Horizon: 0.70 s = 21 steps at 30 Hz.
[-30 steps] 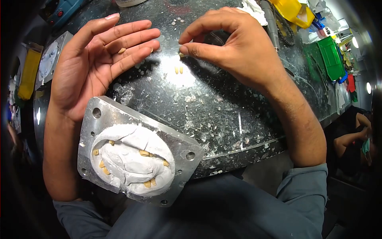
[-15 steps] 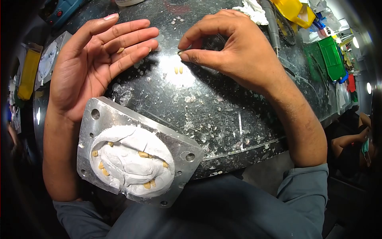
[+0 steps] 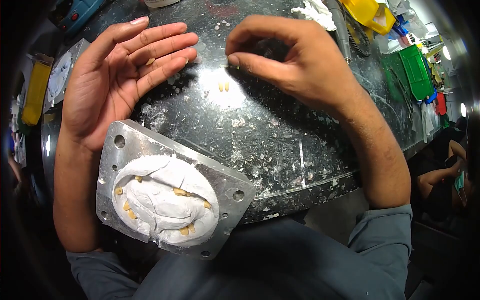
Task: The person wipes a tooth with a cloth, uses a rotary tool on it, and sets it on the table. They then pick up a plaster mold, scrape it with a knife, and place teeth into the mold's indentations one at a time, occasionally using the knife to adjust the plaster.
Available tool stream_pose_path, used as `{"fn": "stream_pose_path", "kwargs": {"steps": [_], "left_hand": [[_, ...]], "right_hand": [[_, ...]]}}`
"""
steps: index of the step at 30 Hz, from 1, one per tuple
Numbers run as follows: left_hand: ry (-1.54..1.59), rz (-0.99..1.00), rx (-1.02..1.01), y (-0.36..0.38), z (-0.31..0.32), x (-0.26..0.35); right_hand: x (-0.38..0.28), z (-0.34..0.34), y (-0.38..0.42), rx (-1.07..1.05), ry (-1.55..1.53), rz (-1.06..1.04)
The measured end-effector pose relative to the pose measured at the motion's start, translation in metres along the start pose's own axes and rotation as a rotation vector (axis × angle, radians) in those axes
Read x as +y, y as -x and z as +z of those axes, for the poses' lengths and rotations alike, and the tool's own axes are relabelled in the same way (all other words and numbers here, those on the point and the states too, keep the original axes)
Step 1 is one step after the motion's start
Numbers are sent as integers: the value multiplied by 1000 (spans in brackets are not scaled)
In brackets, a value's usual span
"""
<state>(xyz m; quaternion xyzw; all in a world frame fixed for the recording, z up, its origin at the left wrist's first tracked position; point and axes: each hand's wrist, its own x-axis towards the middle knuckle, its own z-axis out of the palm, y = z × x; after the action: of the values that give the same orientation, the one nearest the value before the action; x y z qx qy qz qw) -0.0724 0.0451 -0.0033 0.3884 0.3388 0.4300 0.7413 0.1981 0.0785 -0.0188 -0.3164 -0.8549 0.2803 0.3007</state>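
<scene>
My left hand (image 3: 112, 82) is palm up with fingers stretched out, and a small yellowish artificial tooth (image 3: 150, 62) rests on its fingers. My right hand (image 3: 305, 62) is over the bench with thumb and index tip brought together; what they pinch, if anything, is too small to make out. Two yellowish teeth (image 3: 224, 87) lie side by side on the dark bench between my hands. Near my left forearm, a metal flask half (image 3: 227, 195) sits tilted at the bench edge. White plaster (image 3: 167, 207) fills it, with several yellowish teeth set in the mould.
A handpiece (image 3: 340, 35) with a coiled cord and a crumpled white tissue (image 3: 317, 14) lie at the back right. Beyond are a yellow bin (image 3: 367, 15) and a green bin (image 3: 416, 74). Another flask (image 3: 65, 75) stands at left. White debris specks the bench (image 3: 270, 145). Another person's arm (image 3: 440, 172) shows at right.
My right hand has shifted slightly, its thumb tip rising a little and moving right. My left hand, the teeth on the bench and the flask look nearly unmoved.
</scene>
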Motion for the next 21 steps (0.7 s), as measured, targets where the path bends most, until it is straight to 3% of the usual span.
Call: {"fn": "stream_pose_path", "kwargs": {"steps": [4, 6, 9, 13, 15, 21], "left_hand": [[-8, 4, -8, 0, -2, 0], [-1, 4, 9, 0, -1, 1], [-6, 9, 11, 0, -2, 0], [12, -1, 13, 0, -3, 1], [7, 0, 15, 0, -3, 0], [20, 3, 10, 0, -3, 1]], "right_hand": [[-3, -10, 3, -16, -62, 75], [-2, -16, 2, -128, 38, -27], [-1, -16, 0, -156, 4, -16], [-9, -14, 1, -67, -174, 117], [-21, -23, -3, -151, -161, 215], [-21, -13, 1, -33, -322, 208]]}}
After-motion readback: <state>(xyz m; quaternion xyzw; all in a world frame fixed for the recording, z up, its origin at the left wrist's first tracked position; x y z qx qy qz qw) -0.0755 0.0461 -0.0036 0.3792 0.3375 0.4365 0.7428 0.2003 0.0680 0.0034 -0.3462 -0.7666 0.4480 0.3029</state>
